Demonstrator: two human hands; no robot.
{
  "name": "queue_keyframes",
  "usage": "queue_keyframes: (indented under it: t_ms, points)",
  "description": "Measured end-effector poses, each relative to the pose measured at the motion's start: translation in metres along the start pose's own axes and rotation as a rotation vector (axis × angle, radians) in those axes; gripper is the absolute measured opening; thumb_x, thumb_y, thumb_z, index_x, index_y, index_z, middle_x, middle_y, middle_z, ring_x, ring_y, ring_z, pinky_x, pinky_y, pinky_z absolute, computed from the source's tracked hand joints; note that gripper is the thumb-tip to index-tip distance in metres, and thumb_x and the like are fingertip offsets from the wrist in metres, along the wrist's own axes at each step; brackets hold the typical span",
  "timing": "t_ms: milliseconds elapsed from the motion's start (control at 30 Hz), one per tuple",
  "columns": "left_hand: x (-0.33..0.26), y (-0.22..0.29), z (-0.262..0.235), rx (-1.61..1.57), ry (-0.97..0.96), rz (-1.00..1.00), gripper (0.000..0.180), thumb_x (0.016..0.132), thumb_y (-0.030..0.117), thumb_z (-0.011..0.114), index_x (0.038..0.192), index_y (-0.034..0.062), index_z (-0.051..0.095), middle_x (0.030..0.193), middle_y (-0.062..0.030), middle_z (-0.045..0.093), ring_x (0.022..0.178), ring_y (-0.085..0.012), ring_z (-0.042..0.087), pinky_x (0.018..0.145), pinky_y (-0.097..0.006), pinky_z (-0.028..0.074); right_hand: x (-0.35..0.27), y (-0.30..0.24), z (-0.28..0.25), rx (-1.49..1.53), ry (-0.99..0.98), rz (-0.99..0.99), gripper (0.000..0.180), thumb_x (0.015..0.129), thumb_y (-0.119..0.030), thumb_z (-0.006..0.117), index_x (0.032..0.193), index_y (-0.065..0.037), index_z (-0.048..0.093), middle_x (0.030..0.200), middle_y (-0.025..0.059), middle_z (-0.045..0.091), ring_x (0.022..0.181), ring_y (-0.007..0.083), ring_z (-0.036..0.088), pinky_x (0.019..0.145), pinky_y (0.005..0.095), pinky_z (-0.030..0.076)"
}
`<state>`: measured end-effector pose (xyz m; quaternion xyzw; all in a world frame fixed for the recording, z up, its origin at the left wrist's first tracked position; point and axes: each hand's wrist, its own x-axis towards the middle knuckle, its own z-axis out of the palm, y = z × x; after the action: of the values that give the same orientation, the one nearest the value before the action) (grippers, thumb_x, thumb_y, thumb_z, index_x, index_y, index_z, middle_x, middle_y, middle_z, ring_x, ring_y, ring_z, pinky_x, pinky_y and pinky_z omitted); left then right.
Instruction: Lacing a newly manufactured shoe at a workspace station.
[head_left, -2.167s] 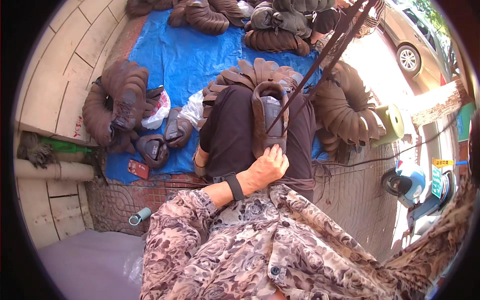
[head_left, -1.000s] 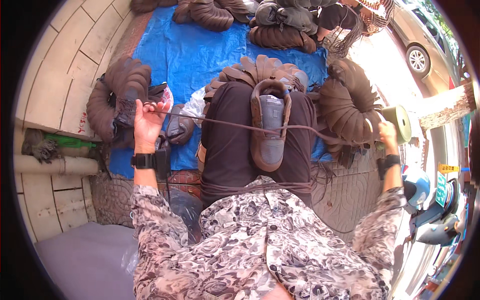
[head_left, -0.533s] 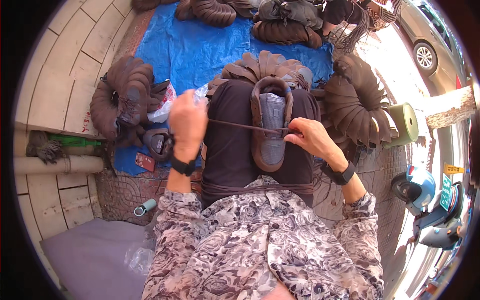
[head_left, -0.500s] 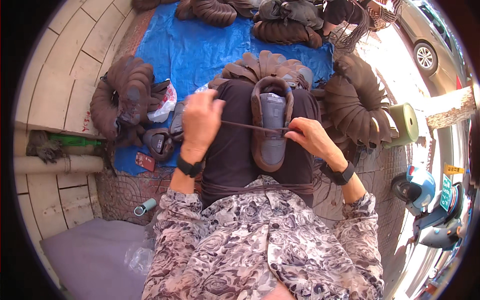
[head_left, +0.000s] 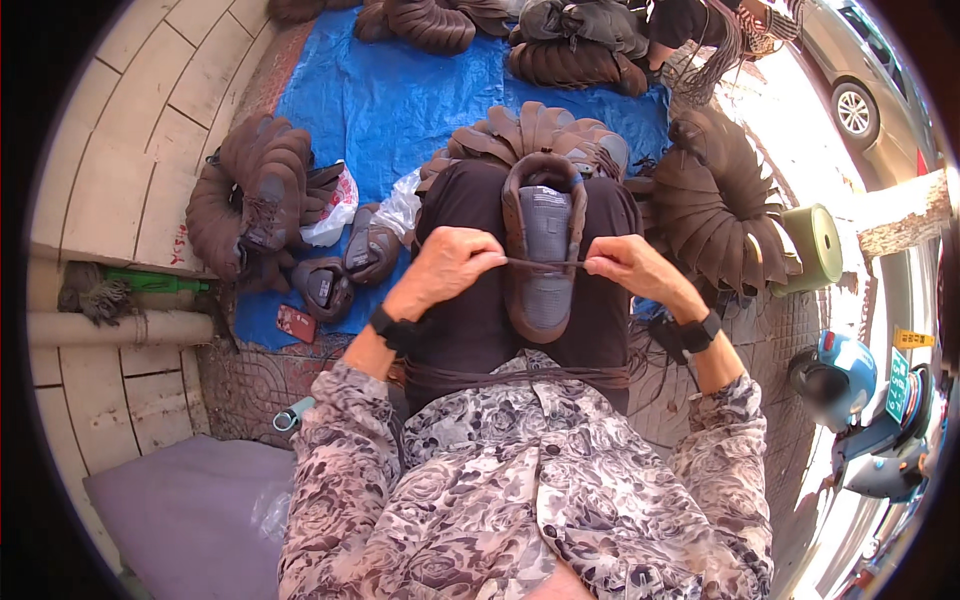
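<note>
So the brown shoe (head_left: pixel 545 245) sits sole-up on the person's lap, across the black trousers (head_left: pixel 470 300), pretty much dead centre between the knees. Its long axis runs straight away from the body: one end points out toward the blue tarp (head_left: pixel 400 90), the other back at the belly. I can't really tell toe from heel from this angle.

Both hands are pinched shut on a dark lace (head_left: pixel 545 263). The left hand (head_left: pixel 450 265) holds it just left of the shoe and the right hand (head_left: pixel 630 270) just right of it, so the lace runs taut straight across the sole, crosswise to the shoe. Fingers are closed narrow on the lace, nothing else in them.

What could go wrong, as I see it: the shoe is only resting on the thighs, nothing clamps it. If one hand pulls harder than the other, it'll probably twist or tip sideways off the lap. The lace could also slide along the smooth sole toward either end and slip off if the pull isn't square. And a thin lace under tension can slip out of pinched fingers.

All around are fanned stacks of brown shoes (head_left: pixel 720 215) on the tarp, plus a green roll (head_left: pixel 815 245) on the right.
</note>
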<state>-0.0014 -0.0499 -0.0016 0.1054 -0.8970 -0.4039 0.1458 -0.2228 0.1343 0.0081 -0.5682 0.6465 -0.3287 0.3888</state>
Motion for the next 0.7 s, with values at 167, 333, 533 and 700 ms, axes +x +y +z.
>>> queue_keyframes:
  t_ms: [167, 333, 533, 700]
  points:
    - [-0.079, -0.047, -0.088, 0.064, -0.061, -0.325, 0.013, 0.079, 0.010, 0.064, 0.085, -0.0008, 0.068, 0.078, -0.0115, 0.068, 0.069, -0.0183, 0.066, 0.063, -0.029, 0.050, -0.085, 0.043, -0.087, -0.055, 0.010, 0.282, 0.007, 0.087, -0.006, 0.056, 0.084, 0.000, 0.059, 0.066, -0.0020, 0.051, 0.062, 0.0051, 0.048, 0.053, 0.0220, 0.041]
    - [-0.209, -0.084, -0.166, 0.256, 0.104, -0.532, 0.013, 0.078, 0.006, 0.062, 0.086, -0.0024, 0.068, 0.068, -0.0076, 0.065, 0.060, -0.0122, 0.060, 0.056, -0.026, 0.046, -0.215, 0.082, -0.163, -0.144, 0.344, 0.508, 0.009, 0.086, -0.008, 0.059, 0.082, 0.000, 0.060, 0.065, 0.0012, 0.055, 0.059, 0.0080, 0.052, 0.054, 0.0228, 0.043]
    - [-0.282, -0.082, -0.199, 0.536, 0.270, -0.691, 0.010, 0.077, 0.003, 0.060, 0.083, -0.0038, 0.065, 0.067, -0.0093, 0.063, 0.061, -0.0171, 0.060, 0.058, -0.029, 0.046, -0.316, 0.121, -0.181, -0.449, 0.606, 0.661, 0.009, 0.087, -0.007, 0.056, 0.089, -0.001, 0.062, 0.069, 0.0058, 0.057, 0.064, 0.0136, 0.056, 0.061, 0.0263, 0.044]
    - [-0.312, -0.108, -0.193, 1.079, 0.425, -0.611, 0.016, 0.082, 0.011, 0.061, 0.097, 0.0037, 0.064, 0.078, -0.0128, 0.063, 0.072, -0.0322, 0.060, 0.071, -0.035, 0.048, -0.387, 0.177, -0.149, -1.141, 0.899, 0.565, 0.016, 0.087, -0.011, 0.057, 0.100, -0.007, 0.064, 0.085, 0.0154, 0.061, 0.077, 0.0292, 0.059, 0.075, 0.0378, 0.045]
